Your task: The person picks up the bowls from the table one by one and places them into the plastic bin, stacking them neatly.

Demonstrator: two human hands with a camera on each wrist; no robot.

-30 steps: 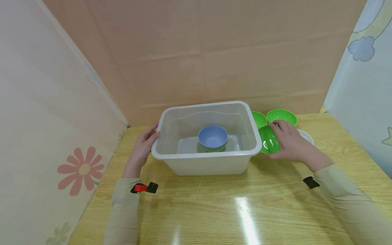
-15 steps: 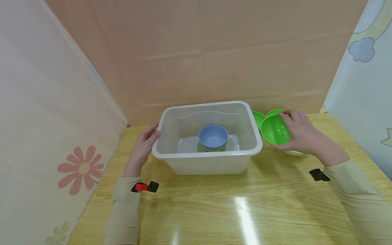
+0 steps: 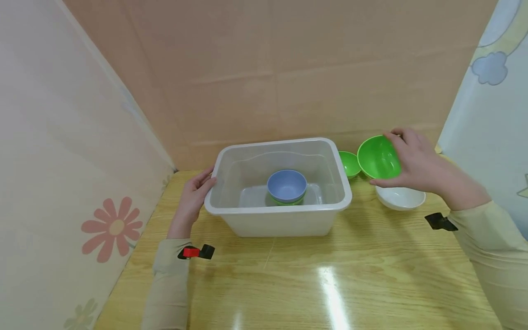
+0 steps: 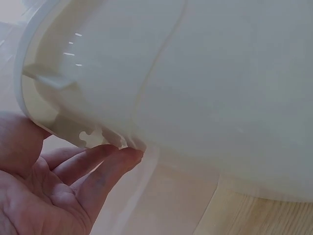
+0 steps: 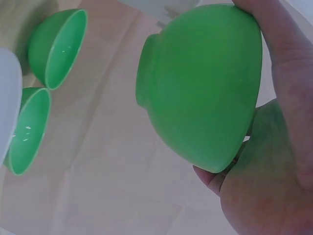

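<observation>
My left hand (image 3: 194, 198) rests at the left end of the tub (image 3: 231, 219), left of centre in the head view, fingers nearly straight and laid against the wall just under the rim; the left wrist view shows my fingertips (image 4: 128, 155) touching the underside of that rim, gripping nothing. My right hand (image 3: 416, 161) is up at the right of the frame, clear of the table (image 3: 330, 279), curled round a green bowl (image 3: 378, 157). The bowl is tipped on its side with its mouth turned toward the tub, my thumb below its rim and my fingers over the top. From the right wrist, the bowl's outside (image 5: 200, 88) fills the middle, cradled against my palm.

Inside the tub, at the middle of its floor, a blue bowl (image 3: 286, 184) sits nested in a green one whose edge shows beneath it. Right of the tub, just under my raised hand, a white bowl (image 3: 400, 198) stands on the table. Farther back, beside the tub's far right corner, is a small green bowl (image 3: 349, 164). The right wrist view shows two green bowls (image 5: 56, 46) at its left edge.
</observation>
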